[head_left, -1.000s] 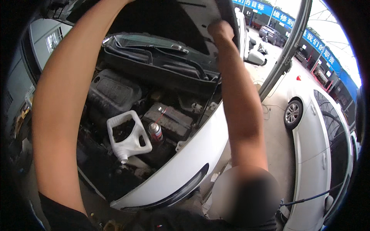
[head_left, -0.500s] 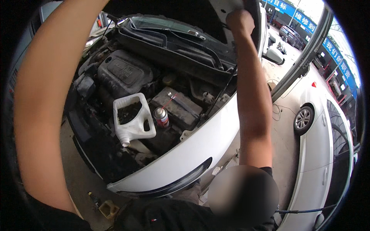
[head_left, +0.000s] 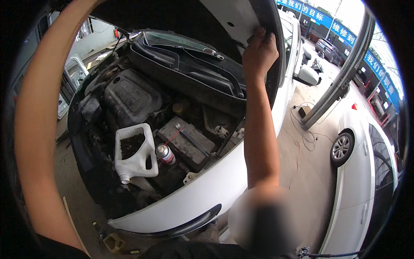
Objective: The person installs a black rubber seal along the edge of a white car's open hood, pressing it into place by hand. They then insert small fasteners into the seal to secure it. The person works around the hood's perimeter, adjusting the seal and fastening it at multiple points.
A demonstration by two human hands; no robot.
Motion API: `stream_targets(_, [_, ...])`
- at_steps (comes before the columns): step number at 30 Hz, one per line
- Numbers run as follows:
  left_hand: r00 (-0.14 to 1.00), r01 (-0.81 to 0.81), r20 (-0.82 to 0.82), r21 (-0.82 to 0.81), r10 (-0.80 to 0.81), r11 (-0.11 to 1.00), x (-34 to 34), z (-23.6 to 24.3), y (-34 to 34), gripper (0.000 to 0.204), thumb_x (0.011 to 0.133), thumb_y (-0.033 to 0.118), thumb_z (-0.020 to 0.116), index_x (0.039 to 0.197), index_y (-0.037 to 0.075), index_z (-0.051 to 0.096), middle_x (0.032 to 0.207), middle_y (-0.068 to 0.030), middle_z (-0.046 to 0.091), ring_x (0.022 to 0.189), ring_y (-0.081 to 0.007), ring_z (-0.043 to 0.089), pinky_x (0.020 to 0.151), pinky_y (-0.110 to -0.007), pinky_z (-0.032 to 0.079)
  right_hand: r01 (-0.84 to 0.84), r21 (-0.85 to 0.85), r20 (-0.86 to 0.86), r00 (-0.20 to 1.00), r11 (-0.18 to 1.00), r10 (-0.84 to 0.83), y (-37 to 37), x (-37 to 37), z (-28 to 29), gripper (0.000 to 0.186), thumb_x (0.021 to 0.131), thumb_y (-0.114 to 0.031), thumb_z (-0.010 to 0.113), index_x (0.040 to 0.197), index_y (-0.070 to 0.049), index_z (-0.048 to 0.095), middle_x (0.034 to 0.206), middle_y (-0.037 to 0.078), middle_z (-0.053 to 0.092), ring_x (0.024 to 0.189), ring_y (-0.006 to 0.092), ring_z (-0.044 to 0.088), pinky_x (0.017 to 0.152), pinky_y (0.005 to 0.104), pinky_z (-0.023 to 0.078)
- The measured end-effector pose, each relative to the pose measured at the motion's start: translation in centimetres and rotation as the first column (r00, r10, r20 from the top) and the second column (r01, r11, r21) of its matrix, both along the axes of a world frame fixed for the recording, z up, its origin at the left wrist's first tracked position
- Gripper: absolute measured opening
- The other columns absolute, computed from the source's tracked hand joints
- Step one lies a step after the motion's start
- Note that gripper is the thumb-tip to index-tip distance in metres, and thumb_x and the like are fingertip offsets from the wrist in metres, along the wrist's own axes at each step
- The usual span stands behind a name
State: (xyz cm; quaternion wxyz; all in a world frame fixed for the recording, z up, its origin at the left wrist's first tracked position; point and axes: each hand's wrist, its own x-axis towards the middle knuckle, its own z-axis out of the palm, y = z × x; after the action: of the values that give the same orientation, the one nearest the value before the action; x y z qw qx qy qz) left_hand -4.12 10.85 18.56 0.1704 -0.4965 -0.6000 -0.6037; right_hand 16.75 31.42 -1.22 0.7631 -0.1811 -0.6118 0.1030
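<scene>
The raised black hood spans the top of the view, over the engine bay of a white car. My right hand is closed on the hood's inner edge. My left forearm rises along the left side to the hood; that hand is out of frame. Below sit the engine cover and the battery. A cut-open white plastic jug lies in the bay, its spout toward me, dark material visible inside. A spray can with a thin red straw stands beside it.
A white car is parked to my right, with a metal post, cables and a dark box between. A yellowish jug lies on the floor below. White panels stand at left; farther cars and blue banners are at back right.
My right hand is lower relative to the engine bay, along with the hood edge. My left arm appears farther left in the picture, and more of the floor beside the post shows.
</scene>
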Motion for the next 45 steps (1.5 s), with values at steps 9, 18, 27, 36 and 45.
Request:
stream_targets(9, [0.995,0.068,-0.079,0.048,-0.064,0.996,2.0,-0.8,-0.4,0.007,0.086,0.016,0.05,0.083,0.01,0.052,0.058,0.0017,0.038,0.045,-0.0108,0.034,0.04,-0.027,0.025,-0.695,-0.073,-0.305,0.698,0.715,0.648,0.7,0.4,-0.3,0.026,0.095,-0.021,0.058,0.081,0.0,0.061,0.063,0.004,0.058,0.048,0.0109,0.051,0.044,0.0241,0.041])
stream_targets(18, [0.991,-0.089,-0.108,-0.031,0.085,0.996,1.4,0.0,-1.2,0.01,0.086,0.015,0.05,0.092,0.007,0.052,0.062,-0.0001,0.043,0.049,-0.0121,0.041,0.04,-0.027,0.03,-0.722,-0.155,-0.3,0.684,0.674,0.664,1.0,1.0,0.0,0.029,0.092,-0.022,0.062,0.08,0.003,0.064,0.065,0.01,0.063,0.052,0.0122,0.06,0.045,0.0251,0.047])
stream_targets(27, [0.937,0.341,0.074,0.006,-0.341,0.94,-8.8,1.4,-1.2,0.012,0.086,0.017,0.052,0.091,0.007,0.053,0.062,-0.001,0.046,0.05,-0.0125,0.043,0.041,-0.029,0.031,-0.678,-0.175,-0.263,0.731,0.714,0.63,0.5,0.6,0.6,0.031,0.091,-0.021,0.061,0.076,0.006,0.064,0.065,0.012,0.065,0.054,0.0135,0.061,0.048,0.0268,0.049])
stream_targets(36, [0.995,-0.026,-0.099,-0.005,0.025,1.0,1.6,-0.3,-0.5,0.016,0.088,0.018,0.05,0.097,0.006,0.056,0.063,-0.001,0.048,0.051,-0.0127,0.044,0.042,-0.028,0.033,-0.714,-0.195,-0.328,0.694,0.673,0.641,0.6,1.1,1.1,0.026,0.089,-0.015,0.06,0.075,0.007,0.066,0.065,0.012,0.064,0.055,0.0148,0.061,0.049,0.0281,0.048])
stream_targets(45, [0.941,-0.242,-0.251,-0.027,0.228,0.97,0.7,0.3,-0.7,0.029,0.084,0.018,0.051,0.104,-0.001,0.059,0.093,-0.0152,0.062,0.088,-0.0297,0.059,0.077,-0.042,0.046,-0.721,-0.196,-0.345,0.685,0.664,0.642,-0.3,0.9,1.5,0.027,0.092,-0.015,0.057,0.075,0.006,0.061,0.067,0.011,0.063,0.059,0.016,0.061,0.05,0.0297,0.05])
